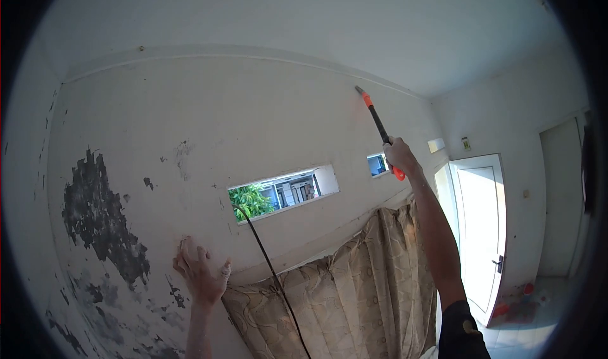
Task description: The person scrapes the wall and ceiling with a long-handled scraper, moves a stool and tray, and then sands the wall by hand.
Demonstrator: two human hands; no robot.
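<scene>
My right hand (398, 155) is closed round the handle of a long scraper (379, 119), black with orange-red ends. Its metal tip is at the upper wall (297, 105), just below the ceiling trim; whether it touches cannot be made out. Lower left, my left hand (201, 273) rests against the same wall with its fingers spread and dusted white. To the left of that hand, a large dark patch (101, 216) shows where paint has come off, with smaller flaked spots around it.
A narrow window opening (285, 194) lies between my hands, with a dark cable (269, 264) running down from it. Patterned curtains (342, 295) hang below. A smaller opening (377, 164) is near my right hand. At the right stands an open white door (478, 226).
</scene>
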